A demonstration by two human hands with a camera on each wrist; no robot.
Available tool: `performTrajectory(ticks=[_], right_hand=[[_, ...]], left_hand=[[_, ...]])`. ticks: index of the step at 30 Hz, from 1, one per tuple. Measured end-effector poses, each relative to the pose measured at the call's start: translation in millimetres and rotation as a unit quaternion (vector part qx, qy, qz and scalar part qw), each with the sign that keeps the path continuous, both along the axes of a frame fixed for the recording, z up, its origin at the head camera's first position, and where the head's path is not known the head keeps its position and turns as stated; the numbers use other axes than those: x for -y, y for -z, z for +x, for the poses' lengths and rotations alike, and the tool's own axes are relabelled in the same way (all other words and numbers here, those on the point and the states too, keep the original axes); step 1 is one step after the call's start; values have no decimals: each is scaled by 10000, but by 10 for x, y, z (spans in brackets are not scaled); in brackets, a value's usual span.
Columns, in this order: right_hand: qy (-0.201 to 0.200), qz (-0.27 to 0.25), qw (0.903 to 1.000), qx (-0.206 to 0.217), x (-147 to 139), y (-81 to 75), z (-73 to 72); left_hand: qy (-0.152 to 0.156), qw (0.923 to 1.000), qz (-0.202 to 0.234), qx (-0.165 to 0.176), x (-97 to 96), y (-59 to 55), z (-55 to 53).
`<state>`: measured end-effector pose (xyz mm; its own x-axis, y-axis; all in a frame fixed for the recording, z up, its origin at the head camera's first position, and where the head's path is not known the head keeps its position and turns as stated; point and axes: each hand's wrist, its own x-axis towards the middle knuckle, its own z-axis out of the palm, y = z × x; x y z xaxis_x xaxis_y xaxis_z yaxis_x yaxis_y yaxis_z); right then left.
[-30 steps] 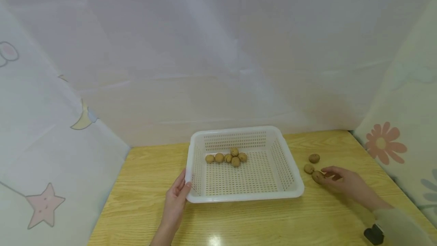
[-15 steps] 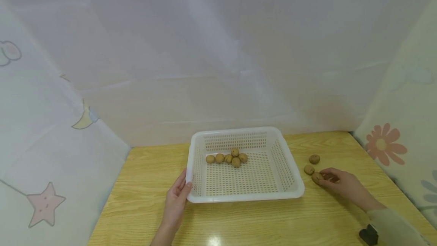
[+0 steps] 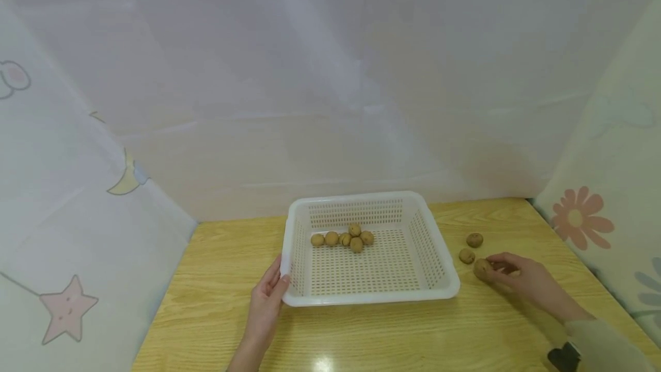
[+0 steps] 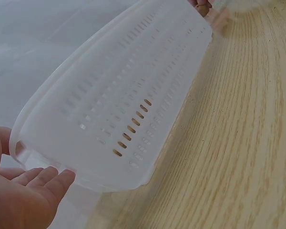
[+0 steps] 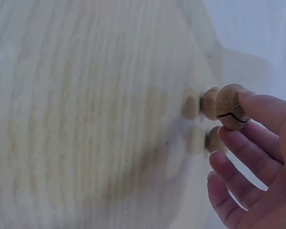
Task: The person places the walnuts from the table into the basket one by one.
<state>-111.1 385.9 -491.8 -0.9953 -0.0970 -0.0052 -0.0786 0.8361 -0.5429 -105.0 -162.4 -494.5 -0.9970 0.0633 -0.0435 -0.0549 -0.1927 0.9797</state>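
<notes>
A white plastic basket (image 3: 372,298) with slotted walls stands mid-table, several brown walnuts (image 3: 356,244) grouped on its floor. At its left side my left hand (image 3: 265,303) grips the rim, thumb over the edge; in the left wrist view this hand (image 4: 31,191) has its fingers under the rim of the basket (image 4: 109,105). To the right of the basket my right hand (image 3: 527,280) pinches a walnut (image 3: 482,269). Seen from the right wrist, that walnut (image 5: 232,106) has a dark crack in its shell and sits between thumb and fingertips. Two more walnuts (image 3: 467,255) lie just beyond it.
The wood-grain table (image 3: 392,337) has a pale cloth backdrop (image 3: 335,102) along its back edge. Patterned cloth walls flank it at left and right. A black object (image 3: 564,356) is at the right sleeve.
The walnut in my right hand has shifted slightly right, apart from the one it was beside. My left hand and the basket stay in place.
</notes>
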Motion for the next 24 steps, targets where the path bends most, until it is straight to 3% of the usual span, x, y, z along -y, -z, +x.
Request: performTrajectory(ticks=[11,24], right_hand=[[-213,71,9990,-397,113,-321,55],[-475,-47,9974,-535,456,-789,-32]], left_hand=[[2,10000,-16,-50,-3,-11,0],[-61,10000,-49,-10,-8,-15,4]])
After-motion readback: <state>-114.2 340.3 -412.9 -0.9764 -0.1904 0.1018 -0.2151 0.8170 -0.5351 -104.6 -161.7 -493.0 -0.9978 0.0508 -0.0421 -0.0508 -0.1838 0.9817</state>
